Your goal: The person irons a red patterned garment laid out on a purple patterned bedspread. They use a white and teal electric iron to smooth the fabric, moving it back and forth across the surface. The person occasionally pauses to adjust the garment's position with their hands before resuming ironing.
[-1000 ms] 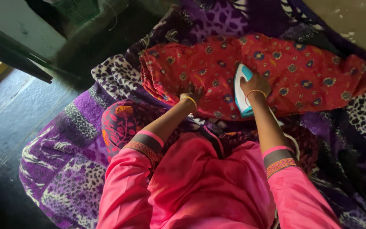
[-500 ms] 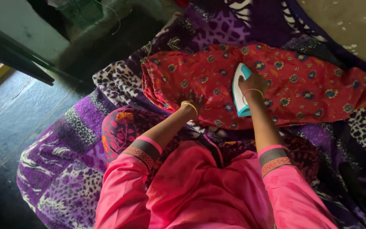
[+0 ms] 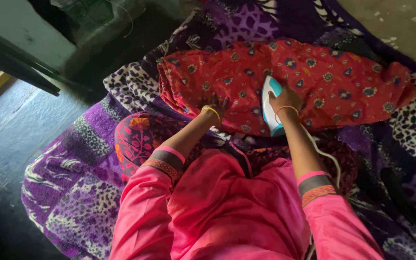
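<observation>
A red garment (image 3: 343,82) with blue and yellow flowers lies spread across a purple animal-print blanket (image 3: 78,163). My right hand (image 3: 285,98) grips the handle of a white and turquoise iron (image 3: 268,108), which rests flat on the garment near its front edge. My left hand (image 3: 216,105) lies on the red cloth a little to the left of the iron, fingers spread and pressing the fabric down. Both wrists carry a thin yellow bangle, and my sleeves are pink.
The iron's white cord (image 3: 326,156) trails back past my right arm. A dark red floral cloth (image 3: 138,139) covers my knee. Grey stone floor (image 3: 15,120) lies to the left, with a dark ledge (image 3: 20,65) above it. Bare pale floor (image 3: 400,24) shows at top right.
The iron with my right hand has slid slightly left and toward me along the garment. My left hand stays pressed on the cloth. The view has shifted a little.
</observation>
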